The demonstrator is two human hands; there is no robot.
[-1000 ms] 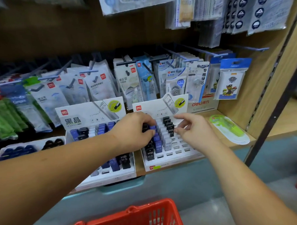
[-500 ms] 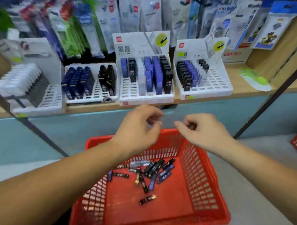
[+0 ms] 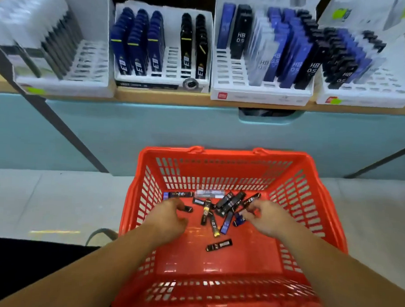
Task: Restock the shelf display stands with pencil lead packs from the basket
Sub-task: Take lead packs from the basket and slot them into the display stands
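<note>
Display stands point(image 3: 259, 95) show empty slots, many pencil lead packs point(image 3: 229, 202) remain in the red basket point(image 3: 227, 153), and the left hand point(image 3: 170, 219) and right hand point(image 3: 267, 220) curl onto the pile, whether either grip has one I cannot tell.

Wooden shelf board point(image 3: 162, 98) runs across the top with a light tan front edge. Right under it there's a pale teal base panel point(image 3: 151, 132) with a rounded cut-out slot point(image 3: 267, 114) that's dark inside. Two dark metal struts slant down across the panel, one on the left point(image 3: 65, 128), one on the right point(image 3: 382, 159). The floor point(image 3: 44, 197) is pale grey tile, kinda glossy, with a yellowish streak point(image 3: 54, 232) at the left. Lighting's bright and even.
</note>
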